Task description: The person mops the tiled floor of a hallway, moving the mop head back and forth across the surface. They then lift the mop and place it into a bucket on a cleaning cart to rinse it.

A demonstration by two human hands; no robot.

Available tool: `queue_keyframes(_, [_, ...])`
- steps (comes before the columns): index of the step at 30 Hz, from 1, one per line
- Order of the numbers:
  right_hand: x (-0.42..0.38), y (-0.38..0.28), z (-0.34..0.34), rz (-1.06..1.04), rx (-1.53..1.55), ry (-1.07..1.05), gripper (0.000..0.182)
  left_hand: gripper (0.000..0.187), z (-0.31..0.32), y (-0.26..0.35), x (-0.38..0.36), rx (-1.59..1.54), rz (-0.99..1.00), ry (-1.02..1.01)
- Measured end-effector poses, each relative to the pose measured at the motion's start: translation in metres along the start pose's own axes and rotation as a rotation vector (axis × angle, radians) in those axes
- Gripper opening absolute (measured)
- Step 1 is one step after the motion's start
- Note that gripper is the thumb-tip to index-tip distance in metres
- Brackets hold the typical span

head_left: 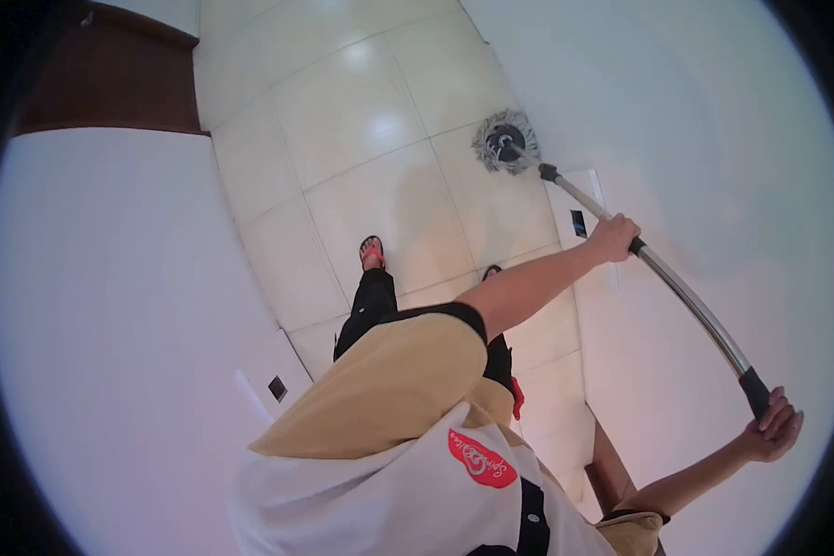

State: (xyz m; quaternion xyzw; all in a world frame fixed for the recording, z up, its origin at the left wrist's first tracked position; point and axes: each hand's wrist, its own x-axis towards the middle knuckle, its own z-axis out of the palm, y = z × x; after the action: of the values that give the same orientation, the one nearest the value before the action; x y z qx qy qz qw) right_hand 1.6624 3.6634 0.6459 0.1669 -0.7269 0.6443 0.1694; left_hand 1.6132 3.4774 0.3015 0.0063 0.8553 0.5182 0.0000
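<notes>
A mop (574, 192) with a long metal pole runs diagonally down the right side of the view. Its round head of grey strands (505, 142) lies on the tiled floor, close against the wall's foot. My left hand (613, 238) is closed around the middle of the pole, just above a black joint. At the upper end, my right hand (775, 428) grips the black handle (755, 393). The pole looks curved in this wide view.
White walls (120, 296) stand on both sides of the pale tiled floor (380, 195). A brown door (111, 74) is at the upper left. Dark wall plates (578, 222) show on the walls. My sandalled foot (372, 252) is on the tiles.
</notes>
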Motion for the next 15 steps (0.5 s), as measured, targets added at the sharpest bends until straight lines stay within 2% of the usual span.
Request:
queue_keyframes(1, [0.007, 0.001, 0.002, 0.009, 0.105, -0.010, 0.031, 0.016, -0.021, -0.002, -0.008, -0.006, -0.007, 0.016])
queue_keyframes(2, [0.015, 0.004, -0.008, 0.050, 0.234, -0.186, 0.028, 0.016, -0.036, -0.002, -0.027, -0.023, -0.023, 0.029])
queue_keyframes(4, [0.015, -0.003, 0.018, 0.084, 0.416, -0.365, 0.024, 0.014, -0.073, -0.017, -0.088, -0.024, -0.091, 0.124])
queue_keyframes(5, [0.010, -0.001, 0.035, 0.105, 0.506, -0.460, 0.022, 0.012, -0.092, -0.029, -0.128, -0.024, -0.064, 0.259])
queue_keyframes(6, [-0.007, 0.011, 0.070, 0.002, 0.374, -0.418, 0.021, 0.012, -0.114, -0.053, -0.167, -0.015, -0.131, 0.305])
queue_keyframes(7, [-0.035, 0.032, 0.103, 0.083, 0.389, -0.462, 0.021, 0.010, -0.129, -0.083, -0.208, 0.074, -0.274, 0.314])
queue_keyframes(8, [-0.064, 0.054, 0.135, 0.165, 0.401, -0.504, 0.022, 0.010, -0.145, -0.125, -0.253, 0.151, -0.320, 0.320])
queue_keyframes(9, [-0.102, 0.068, 0.180, 0.277, 0.520, -0.667, 0.027, 0.012, -0.159, -0.173, -0.300, 0.165, -0.372, 0.353])
queue_keyframes(10, [-0.147, 0.087, 0.220, 0.425, 0.827, -0.668, 0.027, 0.015, -0.182, -0.204, -0.346, 0.248, -0.496, 0.347])
queue_keyframes(11, [-0.184, 0.081, 0.253, 0.468, 0.616, -0.774, 0.021, 0.019, -0.194, -0.243, -0.394, 0.263, -0.344, 0.560])
queue_keyframes(12, [-0.220, 0.075, 0.288, 0.492, 0.405, -0.894, 0.015, 0.022, -0.222, -0.245, -0.430, 0.257, -0.456, 0.521])
queue_keyframes(13, [-0.251, 0.070, 0.309, 0.472, 0.417, -1.001, 0.015, 0.026, -0.221, -0.313, -0.480, 0.291, -0.541, 0.495])
queue_keyframes(15, [-0.302, 0.079, 0.322, 0.318, 0.496, -1.026, 0.013, 0.024, -0.258, -0.251, -0.482, 0.763, -0.983, 0.201])
